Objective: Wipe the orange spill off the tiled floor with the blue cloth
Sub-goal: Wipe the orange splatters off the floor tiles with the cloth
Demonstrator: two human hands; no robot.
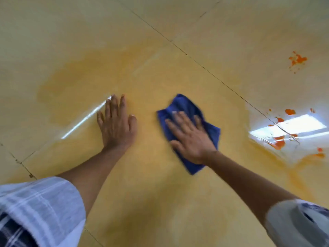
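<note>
A crumpled blue cloth (185, 106) lies on the tiled floor (53, 24) in the middle of the view. My right hand (190, 136) presses flat on it with straight fingers. My left hand (116, 123) rests flat on the bare floor to the left of the cloth, fingers spread. A thin orange smear (80, 75) covers the tiles around and beyond both hands. Thick orange blobs (278, 141) sit at the right, and a smaller orange splatter (297, 59) lies farther off at the upper right.
Dark grout lines (213, 75) cross the floor diagonally. A bright window reflection (292, 127) shines on the wet tile at the right. White checked sleeves (44, 202) show at the bottom corners.
</note>
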